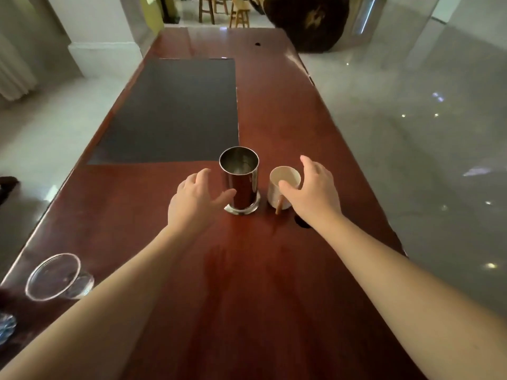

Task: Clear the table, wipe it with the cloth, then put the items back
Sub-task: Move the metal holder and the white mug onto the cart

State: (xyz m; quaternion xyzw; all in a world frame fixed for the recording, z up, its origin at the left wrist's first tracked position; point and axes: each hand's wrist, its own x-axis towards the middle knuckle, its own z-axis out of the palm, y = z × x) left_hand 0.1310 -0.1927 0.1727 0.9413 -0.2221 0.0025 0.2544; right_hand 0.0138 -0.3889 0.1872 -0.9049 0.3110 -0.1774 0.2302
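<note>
Reddish wooden table [274,111], dark mat inset, is seen with a steel canister [241,182] and white cup [282,187] at its centre. Both are flanked by the left hand [196,200] and right hand [312,192], fingers spread, nothing gripped. Whether clearing or replacing is underway cannot be told; no cloth is seen.

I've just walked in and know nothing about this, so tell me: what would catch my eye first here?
Two bare arms reach over a long reddish wooden table. The left hand spreads open beside a tall shiny metal cup at the middle, while the right hand curls its fingers over the rim of a small white cup next to it. A clear plastic cup sits at the near left edge.
</note>
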